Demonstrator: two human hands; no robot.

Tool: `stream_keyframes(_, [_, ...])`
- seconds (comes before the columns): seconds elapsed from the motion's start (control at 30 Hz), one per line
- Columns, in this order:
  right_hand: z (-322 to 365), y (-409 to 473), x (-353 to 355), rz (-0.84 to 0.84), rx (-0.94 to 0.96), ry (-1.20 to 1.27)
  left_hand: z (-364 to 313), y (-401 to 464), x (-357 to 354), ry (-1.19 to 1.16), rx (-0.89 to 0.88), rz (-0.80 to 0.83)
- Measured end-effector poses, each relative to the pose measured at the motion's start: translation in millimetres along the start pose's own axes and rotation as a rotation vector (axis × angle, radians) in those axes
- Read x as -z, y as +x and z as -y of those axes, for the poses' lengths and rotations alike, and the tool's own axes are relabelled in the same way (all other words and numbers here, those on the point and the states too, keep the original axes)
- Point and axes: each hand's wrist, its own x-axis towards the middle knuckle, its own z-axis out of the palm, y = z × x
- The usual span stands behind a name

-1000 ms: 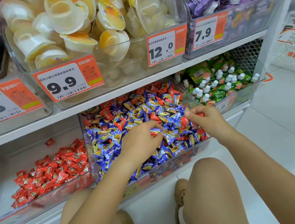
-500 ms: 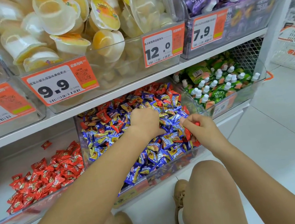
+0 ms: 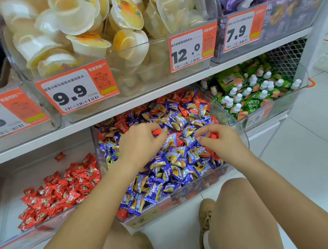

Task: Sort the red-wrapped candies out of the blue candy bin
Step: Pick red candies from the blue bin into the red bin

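Head view: both hands' fingers pinch red candies (image 3: pixel 156 132) below tags (image 3: pixel 78 90) reading 9.9, 12.0.

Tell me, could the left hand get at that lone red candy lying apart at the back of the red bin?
Probably not easily: the left hand already pinches a red candy, and the lone red candy lies beneath the shelf.

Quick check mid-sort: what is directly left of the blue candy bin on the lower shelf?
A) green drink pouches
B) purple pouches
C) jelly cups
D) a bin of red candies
D: the bin of red candies sits left of the blue candy bin, where both hands are working.
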Motion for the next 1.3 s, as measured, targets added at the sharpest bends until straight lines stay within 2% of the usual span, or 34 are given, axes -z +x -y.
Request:
stream_keyframes(0.07, [6,4,-10,0.001,0.054,-0.137,8,-6,4,-0.093,0.03,-0.038])
stream_keyframes(0.23, [16,25,-36,0.111,0.278,-0.848,17,-19,10,-0.158,0.059,-0.065])
stream_keyframes(0.37, [15,38,-44,0.173,0.303,-1.062,23,-25,15,-0.221,0.103,-0.094])
stream_keyframes(0.5, [13,43,-48,0.258,0.27,-1.149,25,-30,18,-0.292,0.125,-0.083])
stream_keyframes(0.67, [16,41,-51,0.218,0.28,-1.138,24,-36,20,-0.575,0.181,-0.026])
stream_keyframes(0.77, [15,39,-45,0.187,0.288,-1.039,25,-39,23,-0.719,0.231,-0.033])
stream_keyframes(0.9, [17,34,-33,0.128,0.334,-0.853,32,-45,25,-0.796,0.277,-0.058])
stream_keyframes(0.97, [19,31,-28,0.108,0.318,-0.771,35,-47,28,-0.738,0.279,-0.093])
stream_keyframes(1.1, [22,25,-20,0.065,0.314,-0.673,38,-43,35,-0.17,0.179,-0.125])
stream_keyframes(1.17, [24,22,-19,0.052,0.322,-0.648,36,-35,34,0.022,0.085,-0.128])
stream_keyframes(1.23, [26,18,-19,0.057,0.336,-0.624,33,-27,29,0.137,-0.005,-0.114])
stream_keyframes(1.3, [24,14,-20,0.063,0.347,-0.613,32,-21,21,0.149,-0.03,-0.077])
